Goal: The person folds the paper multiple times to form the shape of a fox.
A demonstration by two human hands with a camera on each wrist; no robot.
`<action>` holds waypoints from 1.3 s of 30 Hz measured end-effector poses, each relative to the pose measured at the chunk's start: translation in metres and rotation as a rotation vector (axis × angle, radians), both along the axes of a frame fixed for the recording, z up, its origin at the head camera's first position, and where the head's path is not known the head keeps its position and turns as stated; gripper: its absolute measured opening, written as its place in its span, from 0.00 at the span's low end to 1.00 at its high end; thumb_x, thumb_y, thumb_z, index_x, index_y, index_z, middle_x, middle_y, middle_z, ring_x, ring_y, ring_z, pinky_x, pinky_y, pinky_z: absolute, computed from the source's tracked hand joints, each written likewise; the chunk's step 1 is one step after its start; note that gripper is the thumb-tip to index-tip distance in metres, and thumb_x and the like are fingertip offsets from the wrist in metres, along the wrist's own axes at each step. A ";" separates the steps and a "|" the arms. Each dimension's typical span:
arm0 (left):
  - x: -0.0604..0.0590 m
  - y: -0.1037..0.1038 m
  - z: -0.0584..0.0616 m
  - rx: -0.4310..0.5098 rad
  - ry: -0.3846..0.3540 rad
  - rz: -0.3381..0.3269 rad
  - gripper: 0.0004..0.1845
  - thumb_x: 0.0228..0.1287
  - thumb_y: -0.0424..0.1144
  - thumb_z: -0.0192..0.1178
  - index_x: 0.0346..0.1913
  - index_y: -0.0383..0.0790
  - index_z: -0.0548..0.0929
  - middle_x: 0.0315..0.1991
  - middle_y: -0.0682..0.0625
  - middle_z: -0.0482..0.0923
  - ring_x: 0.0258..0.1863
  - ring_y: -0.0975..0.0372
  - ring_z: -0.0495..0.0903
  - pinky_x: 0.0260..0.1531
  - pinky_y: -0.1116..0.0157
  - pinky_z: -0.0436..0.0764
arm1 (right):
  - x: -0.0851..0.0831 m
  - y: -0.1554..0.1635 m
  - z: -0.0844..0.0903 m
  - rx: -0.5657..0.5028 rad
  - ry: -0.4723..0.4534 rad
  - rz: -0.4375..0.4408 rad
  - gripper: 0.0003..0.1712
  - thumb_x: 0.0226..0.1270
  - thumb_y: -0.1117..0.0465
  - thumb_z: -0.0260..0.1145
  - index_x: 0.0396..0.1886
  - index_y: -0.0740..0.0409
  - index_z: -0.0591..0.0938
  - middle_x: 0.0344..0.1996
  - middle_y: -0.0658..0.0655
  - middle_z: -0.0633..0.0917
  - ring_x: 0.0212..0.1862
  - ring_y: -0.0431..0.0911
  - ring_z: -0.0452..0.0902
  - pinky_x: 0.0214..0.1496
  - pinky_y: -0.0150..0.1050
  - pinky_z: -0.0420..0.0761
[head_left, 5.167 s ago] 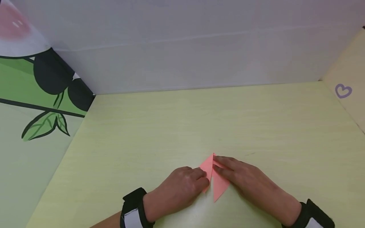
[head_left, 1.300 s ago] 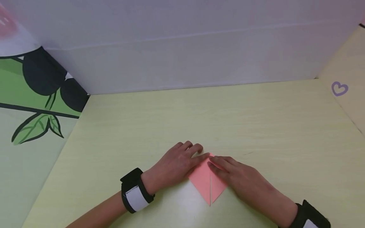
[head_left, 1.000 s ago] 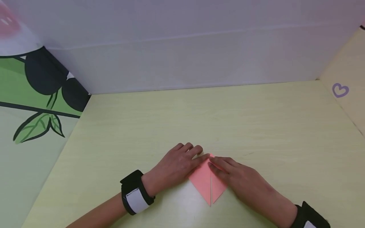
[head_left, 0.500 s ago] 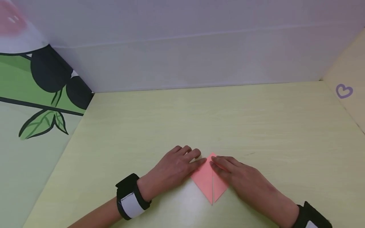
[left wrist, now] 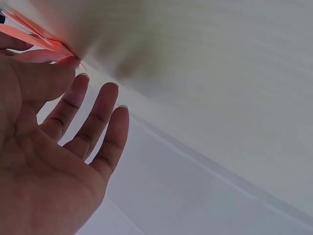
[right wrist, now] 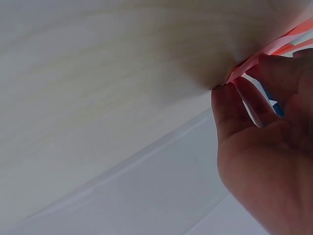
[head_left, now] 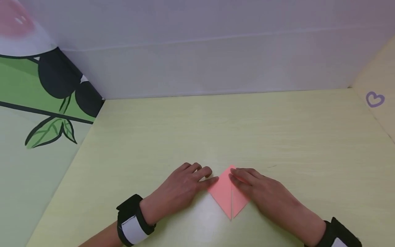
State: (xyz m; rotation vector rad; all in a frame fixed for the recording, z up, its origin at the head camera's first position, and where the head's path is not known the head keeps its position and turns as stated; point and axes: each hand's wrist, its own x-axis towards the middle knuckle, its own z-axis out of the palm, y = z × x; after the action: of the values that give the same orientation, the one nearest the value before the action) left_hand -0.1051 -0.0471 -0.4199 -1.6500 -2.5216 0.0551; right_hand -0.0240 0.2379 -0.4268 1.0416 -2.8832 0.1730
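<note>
A folded pink paper [head_left: 226, 195], diamond-shaped with a centre seam, lies flat on the pale yellow-green table [head_left: 216, 130] near its front edge. My left hand [head_left: 185, 187] lies palm down beside the paper's left edge, its forefinger tip touching that edge; the other fingers spread on the table. My right hand [head_left: 262, 193] lies flat over the paper's right half, fingers straight and pressing near the top corner. In the left wrist view the pink paper [left wrist: 34, 36] shows by the fingertips [left wrist: 73, 63]. The right wrist view shows the pink paper [right wrist: 274, 49] under my fingers [right wrist: 230, 105].
A white wall panel [head_left: 200, 61] closes the back of the table. A panel with green leaf and black fruit drawings [head_left: 46, 103] stands on the left. A cream panel with a purple heart [head_left: 374, 99] stands on the right. Black wristbands [head_left: 131, 224] sit on both wrists.
The left flap, lifted five seconds ago, now lies flat. Over the last second my left hand slid back left off the paper to its edge. My right hand stayed pressing.
</note>
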 end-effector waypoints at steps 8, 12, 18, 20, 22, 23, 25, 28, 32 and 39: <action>0.010 -0.013 -0.002 0.031 -0.001 0.003 0.28 0.62 0.26 0.62 0.63 0.56 0.83 0.51 0.58 0.72 0.43 0.59 0.74 0.45 0.64 0.76 | 0.001 0.001 -0.002 -0.044 0.007 0.009 0.43 0.53 0.75 0.77 0.71 0.60 0.76 0.74 0.55 0.70 0.71 0.52 0.67 0.43 0.38 0.86; 0.012 -0.017 -0.004 0.048 0.008 -0.004 0.28 0.61 0.26 0.61 0.62 0.54 0.83 0.51 0.57 0.72 0.43 0.59 0.74 0.44 0.64 0.75 | 0.000 0.001 -0.004 -0.061 0.005 0.007 0.43 0.53 0.75 0.77 0.72 0.59 0.76 0.74 0.55 0.70 0.72 0.51 0.67 0.44 0.37 0.85; 0.016 -0.022 -0.006 0.054 0.003 0.001 0.28 0.60 0.26 0.61 0.62 0.54 0.83 0.51 0.57 0.72 0.44 0.59 0.74 0.45 0.64 0.75 | 0.000 0.000 -0.003 -0.087 -0.013 0.005 0.43 0.53 0.74 0.77 0.72 0.59 0.76 0.74 0.55 0.70 0.73 0.51 0.67 0.46 0.38 0.85; 0.017 -0.024 -0.006 0.053 0.000 0.006 0.28 0.60 0.26 0.60 0.62 0.54 0.83 0.50 0.57 0.72 0.44 0.59 0.74 0.45 0.64 0.76 | 0.000 -0.001 -0.003 -0.089 -0.012 0.008 0.43 0.53 0.74 0.77 0.71 0.59 0.76 0.75 0.55 0.70 0.73 0.51 0.66 0.45 0.38 0.85; 0.020 -0.027 -0.005 0.057 -0.005 0.006 0.28 0.60 0.26 0.60 0.61 0.54 0.83 0.50 0.57 0.72 0.43 0.59 0.74 0.45 0.63 0.76 | 0.001 -0.001 -0.003 -0.089 -0.014 0.010 0.43 0.53 0.75 0.77 0.72 0.60 0.75 0.75 0.55 0.69 0.73 0.51 0.65 0.45 0.38 0.85; 0.021 -0.029 -0.005 0.059 -0.005 0.005 0.28 0.60 0.26 0.60 0.61 0.53 0.83 0.50 0.56 0.72 0.43 0.59 0.74 0.45 0.63 0.76 | 0.001 -0.001 -0.003 -0.090 -0.013 0.012 0.44 0.53 0.75 0.77 0.72 0.60 0.75 0.75 0.55 0.69 0.73 0.50 0.65 0.44 0.38 0.85; 0.023 -0.031 -0.005 0.063 -0.006 0.004 0.28 0.60 0.26 0.60 0.61 0.53 0.84 0.50 0.56 0.72 0.44 0.59 0.74 0.46 0.63 0.76 | 0.001 -0.001 -0.003 -0.093 -0.012 0.010 0.44 0.53 0.75 0.76 0.72 0.60 0.75 0.75 0.55 0.69 0.74 0.50 0.64 0.43 0.37 0.85; 0.026 -0.035 -0.005 0.069 -0.010 0.006 0.27 0.59 0.26 0.60 0.61 0.52 0.84 0.50 0.56 0.72 0.45 0.58 0.74 0.46 0.62 0.76 | 0.001 -0.001 -0.003 -0.095 -0.004 0.010 0.44 0.53 0.76 0.76 0.72 0.60 0.75 0.75 0.55 0.69 0.73 0.50 0.65 0.42 0.37 0.85; 0.027 -0.037 -0.005 0.083 -0.017 0.007 0.27 0.60 0.26 0.59 0.61 0.52 0.84 0.51 0.55 0.73 0.45 0.58 0.75 0.46 0.62 0.76 | 0.000 0.000 -0.003 -0.090 0.013 0.011 0.44 0.51 0.76 0.77 0.71 0.60 0.76 0.74 0.56 0.70 0.73 0.51 0.66 0.43 0.38 0.85; 0.029 -0.038 -0.005 0.108 -0.029 0.010 0.26 0.61 0.26 0.59 0.60 0.52 0.85 0.50 0.55 0.73 0.44 0.59 0.74 0.45 0.62 0.75 | 0.000 -0.001 -0.004 -0.108 -0.012 0.010 0.43 0.54 0.75 0.76 0.72 0.60 0.75 0.74 0.56 0.70 0.73 0.51 0.65 0.43 0.38 0.85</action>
State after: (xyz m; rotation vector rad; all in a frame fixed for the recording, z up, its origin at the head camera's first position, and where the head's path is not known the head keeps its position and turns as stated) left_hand -0.0765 -0.0847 -0.4254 -1.6096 -2.5059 -0.1030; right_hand -0.0238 0.2371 -0.4308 1.0396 -2.8438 0.3322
